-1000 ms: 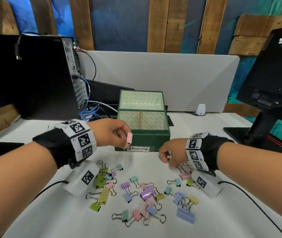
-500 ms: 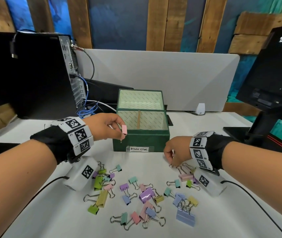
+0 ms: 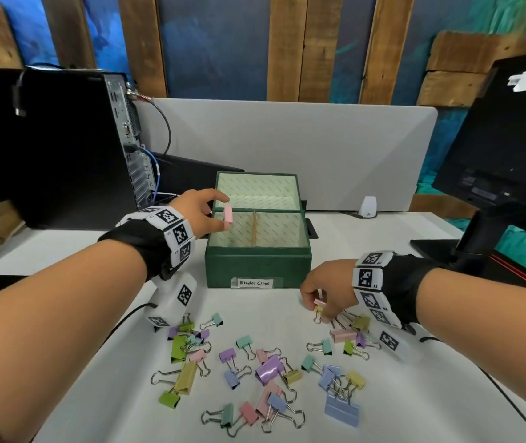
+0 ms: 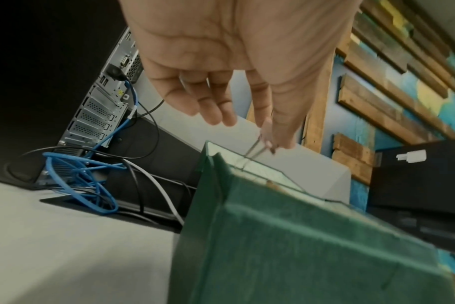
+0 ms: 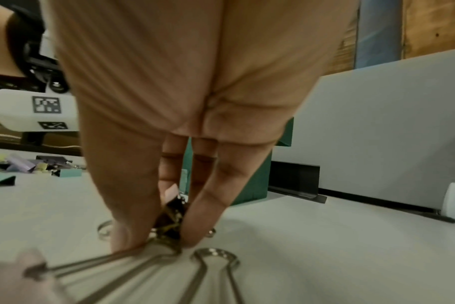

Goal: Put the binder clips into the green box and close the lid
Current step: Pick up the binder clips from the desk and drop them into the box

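The green box [image 3: 256,266] stands open mid-table, its lid [image 3: 256,190] tilted back and a wooden divider inside. My left hand [image 3: 204,212] pinches a pink binder clip [image 3: 228,216] over the box's left compartment; in the left wrist view the left hand [image 4: 269,131] holds it by its wire handles above the green box [image 4: 299,236]. Down on the table right of the box, my right hand [image 3: 320,290] pinches a small pink binder clip [image 3: 319,303]; in the right wrist view the right hand [image 5: 169,226] has it between thumb and fingers. Several pastel binder clips [image 3: 268,372] lie scattered in front.
A black computer tower [image 3: 53,145] with blue cables [image 4: 78,170] stands at the left. A grey divider panel [image 3: 287,148] runs behind the box. A black monitor [image 3: 504,148] on its stand is at the right, and a small white device [image 3: 368,206] sits near the panel.
My left hand carried the pink clip up and right, from beside the box's front left corner to over its left compartment. My right hand lowered slightly onto a small clip.
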